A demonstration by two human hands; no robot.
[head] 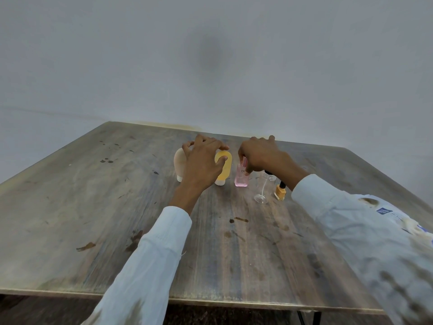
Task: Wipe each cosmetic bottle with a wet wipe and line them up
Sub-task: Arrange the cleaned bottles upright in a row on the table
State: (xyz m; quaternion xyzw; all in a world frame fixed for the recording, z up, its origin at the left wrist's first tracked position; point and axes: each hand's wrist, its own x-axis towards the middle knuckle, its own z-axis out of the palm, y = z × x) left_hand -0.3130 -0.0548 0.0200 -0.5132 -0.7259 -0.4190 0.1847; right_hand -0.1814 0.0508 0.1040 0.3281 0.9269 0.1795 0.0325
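Note:
Five cosmetic containers stand in a row at the far middle of the table. On the left is a beige tube (179, 165), then a yellow tube (225, 171), both standing on their white caps. My left hand (203, 163) reaches over these two: thumb on the yellow tube's front, index finger over its top, little finger touching the beige tube. A pink perfume bottle (241, 178) follows, and my right hand (259, 156) pinches its cap from above. Right of it stand a clear glass spray bottle (262, 195) and a small yellow nail polish bottle (280, 193). No wet wipe is in view.
The wooden table (117, 207) is stained with dark spots. Its far edge meets a plain grey wall close behind the bottles. The near edge runs along the bottom, with a dark floor and thin black legs below it.

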